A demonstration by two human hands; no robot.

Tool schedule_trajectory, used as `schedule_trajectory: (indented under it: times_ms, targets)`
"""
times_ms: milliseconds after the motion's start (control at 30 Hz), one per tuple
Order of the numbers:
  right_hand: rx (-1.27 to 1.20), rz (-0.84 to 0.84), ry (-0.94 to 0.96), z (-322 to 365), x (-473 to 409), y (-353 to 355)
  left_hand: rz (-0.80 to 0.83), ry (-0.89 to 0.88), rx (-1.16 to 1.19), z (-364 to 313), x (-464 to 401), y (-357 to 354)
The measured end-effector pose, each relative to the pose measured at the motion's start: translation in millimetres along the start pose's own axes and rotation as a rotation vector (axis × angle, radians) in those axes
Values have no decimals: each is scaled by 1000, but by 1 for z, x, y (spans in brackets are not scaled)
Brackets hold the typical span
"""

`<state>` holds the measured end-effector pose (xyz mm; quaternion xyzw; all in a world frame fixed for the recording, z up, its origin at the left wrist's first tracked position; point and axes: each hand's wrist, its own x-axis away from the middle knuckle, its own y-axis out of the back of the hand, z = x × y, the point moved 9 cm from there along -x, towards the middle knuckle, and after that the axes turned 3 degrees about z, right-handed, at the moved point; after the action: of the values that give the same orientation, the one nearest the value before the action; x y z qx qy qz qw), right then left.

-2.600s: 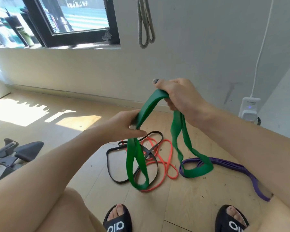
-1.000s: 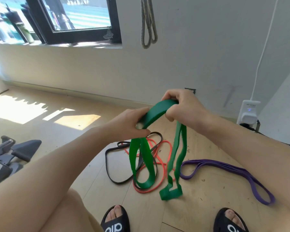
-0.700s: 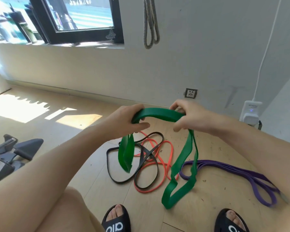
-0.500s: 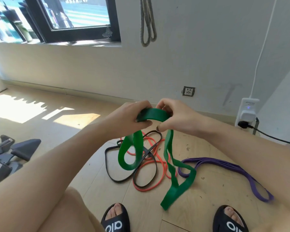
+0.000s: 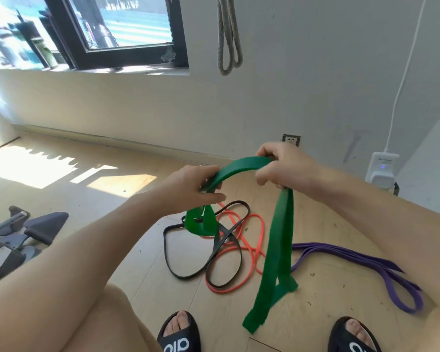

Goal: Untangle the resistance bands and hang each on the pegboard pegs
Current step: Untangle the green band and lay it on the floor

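Observation:
Both hands hold a wide green band (image 5: 277, 245) above the floor. My left hand (image 5: 191, 189) grips one end of an arched stretch; a short loop dangles below it. My right hand (image 5: 285, 168) grips the other end, and a long doubled length hangs from it down to near my right foot. On the wooden floor beneath lie a thin black band (image 5: 186, 273) and an orange band (image 5: 254, 240), crossed over each other. A purple band (image 5: 366, 262) lies stretched out to the right. A grey band (image 5: 229, 41) hangs on the wall above; its peg is out of frame.
A window (image 5: 127, 29) is at the upper left. A wall socket (image 5: 291, 140) and a white plugged-in device (image 5: 382, 171) with a cord sit low on the wall. Dark exercise equipment (image 5: 23, 229) stands at the left. My feet in black slides (image 5: 179, 334) are at the bottom.
My hands have moved apart, spreading the green band into an arch. The loop under my left hand has shortened, and the length under my right hand hangs longer and straighter.

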<state>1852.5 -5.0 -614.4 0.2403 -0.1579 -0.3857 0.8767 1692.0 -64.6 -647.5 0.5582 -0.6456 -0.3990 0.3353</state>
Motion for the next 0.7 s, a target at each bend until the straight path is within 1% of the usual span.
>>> schedule_trajectory:
  times_ms: [67,133,167,267,333,400,500,600,700]
  targets:
    - [140,84,-14,-6,2,-11,-67,-5,-117,-4,0,9]
    - [121,140,8,-6,4,-24,-127,-23,-182,-12,-1,17]
    - [99,148,35,-4,5,-31,-125,-33,-195,-16,-2,17]
    - [67,120,90,3,4,-46,-30,-104,-207,-27,-2,2]
    - [28,114,86,7,3,-47,22,-114,-117,-25,0,-6]
    - [37,132,67,7,1,-45,56,-65,-7,-17,0,-11]
    - [61,163,52,9,2,-48,85,-42,21,-11,0,-17]
    - [44,86,57,10,-1,-39,131,16,32,4,2,-24]
    - [-62,8,40,7,-3,-22,172,133,188,30,9,-29]
